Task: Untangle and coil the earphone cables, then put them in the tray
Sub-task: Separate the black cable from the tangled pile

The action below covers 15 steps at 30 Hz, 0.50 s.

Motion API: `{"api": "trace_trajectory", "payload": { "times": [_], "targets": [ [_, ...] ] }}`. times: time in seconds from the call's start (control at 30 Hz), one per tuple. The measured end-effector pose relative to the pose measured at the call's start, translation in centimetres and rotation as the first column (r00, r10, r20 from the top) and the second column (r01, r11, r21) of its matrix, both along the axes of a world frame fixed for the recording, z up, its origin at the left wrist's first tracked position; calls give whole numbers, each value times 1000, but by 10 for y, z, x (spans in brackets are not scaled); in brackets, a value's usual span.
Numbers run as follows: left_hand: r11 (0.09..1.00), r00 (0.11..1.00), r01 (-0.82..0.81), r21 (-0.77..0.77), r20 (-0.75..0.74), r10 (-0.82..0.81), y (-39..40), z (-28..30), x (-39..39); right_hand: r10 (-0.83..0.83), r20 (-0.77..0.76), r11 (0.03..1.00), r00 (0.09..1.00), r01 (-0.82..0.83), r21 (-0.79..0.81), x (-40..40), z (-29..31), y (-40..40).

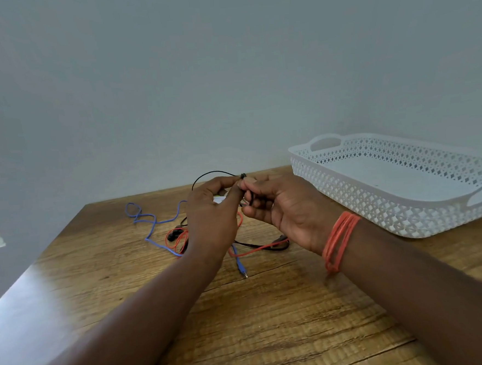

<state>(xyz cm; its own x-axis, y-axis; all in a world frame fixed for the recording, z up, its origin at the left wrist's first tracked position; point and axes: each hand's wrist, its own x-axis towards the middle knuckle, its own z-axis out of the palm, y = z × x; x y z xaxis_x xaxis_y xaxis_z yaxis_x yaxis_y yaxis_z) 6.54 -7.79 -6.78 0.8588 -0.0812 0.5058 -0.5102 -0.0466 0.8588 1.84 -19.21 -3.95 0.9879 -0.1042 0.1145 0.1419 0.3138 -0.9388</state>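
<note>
Black earphone cable is raised above the table, pinched at one end between the fingertips of your left hand and your right hand; both hands are curled closed on it, and it arcs up and back over your left hand. Below your hands, the blue cable and red cable lie tangled loosely on the wooden table. The white perforated tray sits to your right, apart from the cables. An orange band circles your right wrist.
</note>
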Motion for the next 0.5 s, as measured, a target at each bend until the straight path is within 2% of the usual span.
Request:
{"api": "trace_trajectory", "payload": {
  "times": [0.5],
  "targets": [
    [999, 997, -22, 42, 70, 19, 0, 1, -3, -10, -19, 1000, 1000, 10, 13, -2, 2, -1]
  ]
}}
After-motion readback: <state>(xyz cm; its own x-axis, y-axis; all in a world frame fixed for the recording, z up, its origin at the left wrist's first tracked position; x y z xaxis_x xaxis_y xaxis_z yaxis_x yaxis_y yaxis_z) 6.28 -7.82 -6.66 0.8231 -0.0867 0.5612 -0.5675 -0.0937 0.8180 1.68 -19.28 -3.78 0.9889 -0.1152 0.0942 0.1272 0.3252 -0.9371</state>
